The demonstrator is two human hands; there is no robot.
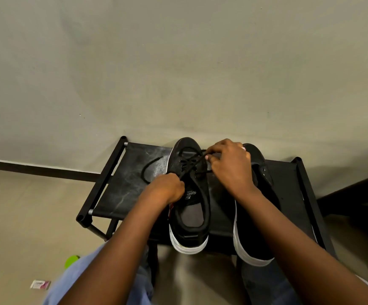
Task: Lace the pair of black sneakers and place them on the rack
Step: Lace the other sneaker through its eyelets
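Both hands [167, 187] [229, 164] grip the lace [190, 165] over the left sneaker [189, 194].

A plain domestic setting is suggested, most likely a hallway or a room corner in a home. A low black shoe rack [134, 183] with a fabric shelf and tube frame is set against a bare, off-white painted wall [178, 62], and a pair of black sneakers [189, 194] is kept on it. A dark skirting strip [35, 169] is seen where the wall meets a beige floor [24, 216]. A small green object [71, 261] and a pink-and-white packet [40, 284] are left lying on the floor.
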